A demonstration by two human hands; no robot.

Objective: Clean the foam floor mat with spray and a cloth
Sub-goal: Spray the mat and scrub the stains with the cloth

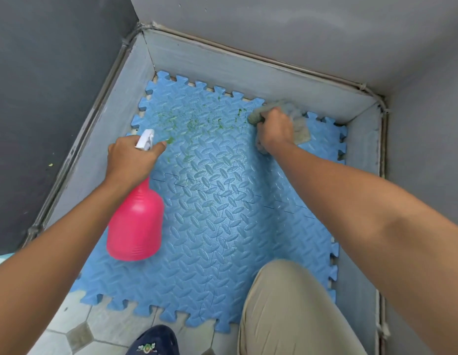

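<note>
A blue foam floor mat (215,226) of interlocking tiles fills a floor corner. Green specks and smears (192,123) dirty its far part. My left hand (131,157) grips the white trigger head of a pink spray bottle (135,221), held above the mat's left side with the nozzle pointing toward the green mess. My right hand (274,130) presses a grey-green cloth (297,124) onto the mat near its far right edge, just right of the stains.
Grey walls with a pale skirting (248,70) hem the mat on the left, far and right sides. My knee in beige trousers (291,311) is over the mat's near right. A dark slipper (153,340) stands on the tiled floor (76,329) in front.
</note>
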